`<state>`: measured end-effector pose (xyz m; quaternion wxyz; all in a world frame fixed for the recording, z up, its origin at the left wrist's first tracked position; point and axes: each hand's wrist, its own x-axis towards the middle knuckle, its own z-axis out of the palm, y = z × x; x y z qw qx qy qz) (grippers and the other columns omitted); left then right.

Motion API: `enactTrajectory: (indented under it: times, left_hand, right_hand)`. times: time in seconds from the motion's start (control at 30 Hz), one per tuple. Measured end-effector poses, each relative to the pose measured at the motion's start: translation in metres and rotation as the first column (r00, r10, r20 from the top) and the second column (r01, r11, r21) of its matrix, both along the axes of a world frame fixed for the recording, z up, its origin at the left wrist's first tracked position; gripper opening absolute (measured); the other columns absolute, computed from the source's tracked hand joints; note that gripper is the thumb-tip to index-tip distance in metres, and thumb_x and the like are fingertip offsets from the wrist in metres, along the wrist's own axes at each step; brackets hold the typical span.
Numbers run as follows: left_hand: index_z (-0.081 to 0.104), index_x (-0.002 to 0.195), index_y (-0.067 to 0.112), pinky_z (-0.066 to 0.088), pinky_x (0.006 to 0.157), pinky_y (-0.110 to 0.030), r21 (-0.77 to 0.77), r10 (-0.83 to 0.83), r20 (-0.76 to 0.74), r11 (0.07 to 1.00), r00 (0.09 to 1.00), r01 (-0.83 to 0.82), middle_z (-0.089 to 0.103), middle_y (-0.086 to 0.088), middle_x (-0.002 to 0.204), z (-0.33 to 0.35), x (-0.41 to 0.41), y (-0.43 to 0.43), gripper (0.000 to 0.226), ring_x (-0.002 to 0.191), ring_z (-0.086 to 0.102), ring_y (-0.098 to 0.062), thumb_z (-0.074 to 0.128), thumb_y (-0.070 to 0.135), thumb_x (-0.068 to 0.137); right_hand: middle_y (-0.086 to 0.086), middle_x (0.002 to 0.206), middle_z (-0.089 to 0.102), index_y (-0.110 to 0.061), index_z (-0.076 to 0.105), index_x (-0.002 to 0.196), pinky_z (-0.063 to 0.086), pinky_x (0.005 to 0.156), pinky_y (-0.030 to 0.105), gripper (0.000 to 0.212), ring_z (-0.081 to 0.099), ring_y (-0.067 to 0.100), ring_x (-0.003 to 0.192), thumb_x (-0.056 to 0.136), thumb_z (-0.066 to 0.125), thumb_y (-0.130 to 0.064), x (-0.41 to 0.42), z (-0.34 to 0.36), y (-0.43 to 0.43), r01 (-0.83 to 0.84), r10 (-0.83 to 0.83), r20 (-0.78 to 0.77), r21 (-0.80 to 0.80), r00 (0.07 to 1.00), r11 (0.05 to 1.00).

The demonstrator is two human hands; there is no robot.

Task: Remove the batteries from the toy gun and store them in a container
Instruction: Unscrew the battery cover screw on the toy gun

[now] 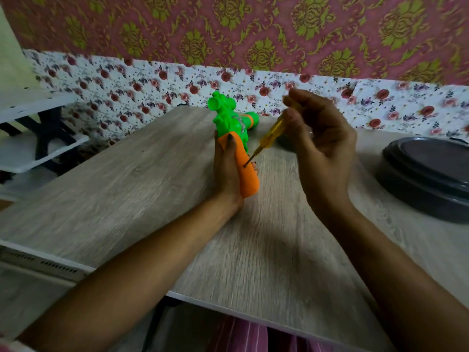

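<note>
The toy gun (234, 138) is gripped by the left hand (227, 171) around its orange handle — fingers wrapped, thumb laid along the front — and is held just above the table (127, 179), the green body pointing away. Right of that grip, a yellow screwdriver (269, 135) is pinched at its top by the right hand (319, 143), its tip set against the handle. Further right, well apart, a dark lidded container (429, 174) is seen on the table.

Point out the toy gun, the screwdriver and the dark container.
toy gun (250, 179): head view, orange grip.
screwdriver (272, 129): head view, yellow handle.
dark container (429, 171): head view, lid.
</note>
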<state>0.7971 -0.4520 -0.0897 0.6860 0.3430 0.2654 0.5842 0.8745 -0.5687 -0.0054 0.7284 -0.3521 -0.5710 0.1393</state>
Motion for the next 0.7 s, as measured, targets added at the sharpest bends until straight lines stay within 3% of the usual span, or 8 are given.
enactTrajectory:
  times: [0.1,0.17,0.23,0.33,0.43,0.57,0.63,0.7]
  left_hand:
    - [0.036,0.144,0.018,0.048,0.047,-0.022,-0.009,-0.005,0.027,1.0,1.0,0.005,0.053,-0.009,0.094,-0.0003,0.0001,-0.0001,0.087,0.051,0.057,-0.013,0.053,0.055,0.067]
    - [0.035,0.144,0.016,0.047,0.047,-0.021,-0.024,-0.008,0.026,1.0,1.0,0.008,0.049,-0.01,0.096,-0.0009,0.0,0.0,0.084,0.055,0.055,-0.013,0.054,0.054,0.072]
    - [0.034,0.144,0.02,0.047,0.046,-0.02,-0.006,0.004,0.015,1.0,1.0,-0.004,0.048,-0.011,0.104,-0.0018,0.0005,0.0013,0.065,0.058,0.054,-0.013,0.05,0.048,0.087]
    - [0.037,0.142,0.023,0.048,0.048,-0.021,0.0,0.01,-0.001,1.0,1.0,-0.01,0.052,-0.012,0.113,-0.0016,0.0019,0.0009,0.068,0.063,0.057,-0.014,0.051,0.051,0.082]
    - [0.038,0.142,0.02,0.048,0.047,-0.02,-0.027,-0.006,-0.003,1.0,1.0,0.006,0.053,-0.013,0.104,0.0004,0.0007,-0.0008,0.063,0.053,0.057,-0.012,0.049,0.05,0.087]
    - [0.036,0.142,0.023,0.048,0.049,-0.022,-0.018,-0.01,-0.004,1.0,1.0,0.01,0.046,-0.012,0.108,-0.0005,0.0006,0.0005,0.057,0.06,0.053,-0.016,0.045,0.046,0.091]
    - [0.038,0.142,0.023,0.048,0.049,-0.023,-0.002,0.012,-0.015,1.0,1.0,-0.012,0.05,-0.012,0.108,-0.0016,0.0016,0.0014,0.068,0.06,0.055,-0.015,0.052,0.052,0.081]
    - [0.039,0.141,0.021,0.049,0.049,-0.022,-0.014,0.026,-0.037,1.0,0.999,-0.026,0.054,-0.013,0.115,-0.0005,0.0016,0.0017,0.071,0.061,0.058,-0.014,0.052,0.054,0.08]
  right_hand:
    - [0.008,0.09,0.062,-0.024,0.062,0.094,0.055,0.077,0.05,0.019,0.063,0.034,0.089,0.079,0.068,-0.015,0.0032,-0.0007,0.0014,0.046,-0.046,0.01,0.021,0.999,0.999]
    - [0.009,0.095,0.063,-0.02,0.059,0.102,0.053,0.086,0.047,0.022,0.064,0.029,0.095,0.084,0.06,-0.007,0.0071,-0.0013,0.0026,0.024,-0.025,0.011,0.026,1.0,0.999]
    - [0.011,0.102,0.063,-0.013,0.055,0.11,0.052,0.092,0.04,0.025,0.062,0.023,0.102,0.087,0.052,-0.002,0.0074,-0.0007,0.0025,-0.008,0.008,-0.01,0.008,1.0,1.0]
    - [0.012,0.1,0.062,-0.015,0.058,0.101,0.055,0.081,0.035,0.019,0.063,0.02,0.095,0.084,0.061,-0.008,0.0038,0.0003,0.0019,0.037,-0.036,0.025,-0.009,0.999,0.999]
    - [0.013,0.093,0.063,-0.021,0.061,0.094,0.055,0.08,0.045,0.021,0.064,0.026,0.088,0.079,0.067,-0.007,0.0047,-0.0009,0.0023,0.066,-0.066,0.024,0.018,0.998,0.998]
    - [0.013,0.108,0.063,-0.017,0.056,0.107,0.052,0.091,0.043,0.029,0.062,0.022,0.103,0.085,0.055,0.001,0.006,-0.0017,0.0028,0.02,-0.021,0.044,0.026,0.999,0.999]
    - [0.011,0.103,0.062,-0.019,0.056,0.103,0.055,0.083,0.036,0.026,0.062,0.016,0.095,0.083,0.06,-0.003,0.003,-0.0004,0.0014,0.026,-0.026,0.072,-0.002,0.997,1.0]
    - [0.009,0.093,0.06,-0.023,0.057,0.095,0.057,0.074,0.043,0.025,0.062,0.023,0.086,0.078,0.068,-0.008,0.0018,0.0011,0.0002,0.048,-0.047,0.071,-0.009,0.996,0.999]
